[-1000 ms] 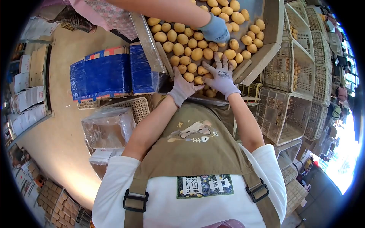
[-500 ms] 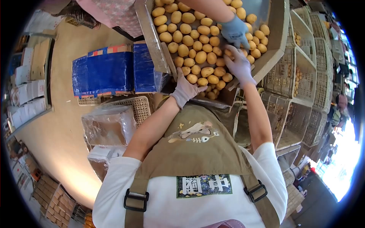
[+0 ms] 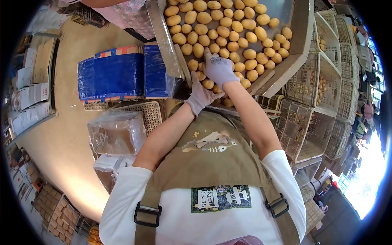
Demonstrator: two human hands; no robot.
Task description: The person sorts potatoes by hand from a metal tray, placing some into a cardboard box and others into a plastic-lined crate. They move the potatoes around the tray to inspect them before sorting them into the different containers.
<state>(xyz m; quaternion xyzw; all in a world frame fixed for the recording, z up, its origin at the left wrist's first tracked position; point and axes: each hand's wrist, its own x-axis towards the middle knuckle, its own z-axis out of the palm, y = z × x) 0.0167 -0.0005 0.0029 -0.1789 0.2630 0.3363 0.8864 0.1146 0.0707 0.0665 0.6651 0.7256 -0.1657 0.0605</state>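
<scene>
Many small, round to oval yellow-brown potatoes [image 3: 203, 17] lie loose in a metal-floored sorting tray [image 3: 281, 16] with raised sides. My left hand [image 3: 199, 96], in a pale glove, rests at the tray's near left corner. Its fingers and thumb are spread, beside a few potatoes at the narrow near end. Just right of it, my right hand [image 3: 219, 70], also gloved, lies back-up over the potatoes. Its visible fingers reach forward and left among them, apart; its fingertips are partly hidden.
Stacked plastic crates [image 3: 302, 126], some holding potatoes, stand right of the tray. To the left are a blue-wrapped box [image 3: 110, 79] and a plastic-wrapped carton [image 3: 116, 132]. Another person's pink clothing [image 3: 126, 16] shows at the far left side of the tray.
My right hand has moved left from the tray's right side towards my left hand, which stays nearly in place. The other person's blue-gloved hand has left the tray.
</scene>
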